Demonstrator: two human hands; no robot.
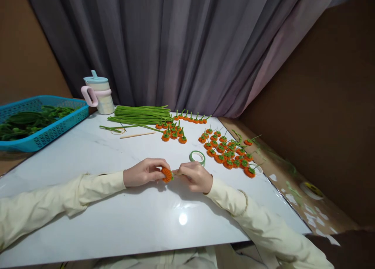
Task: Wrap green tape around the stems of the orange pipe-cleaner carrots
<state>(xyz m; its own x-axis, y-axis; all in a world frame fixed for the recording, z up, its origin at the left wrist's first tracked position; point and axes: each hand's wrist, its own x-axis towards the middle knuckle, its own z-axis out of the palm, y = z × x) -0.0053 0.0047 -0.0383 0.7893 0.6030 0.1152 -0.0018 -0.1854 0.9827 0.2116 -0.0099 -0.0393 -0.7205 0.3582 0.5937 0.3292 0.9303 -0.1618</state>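
Observation:
My left hand is closed on a small orange pipe-cleaner flower, pinching it from the left just above the white tabletop. My right hand is closed too, its fingertips meeting the flower's green part from the right. Both forearms in cream sleeves rest on the table. A green tape roll lies just behind my right hand.
Several finished orange flowers lie in a pile at the right and in a smaller group further back. A bundle of green stems, a wooden stick, a lidded cup and a blue basket of green material stand at the back left.

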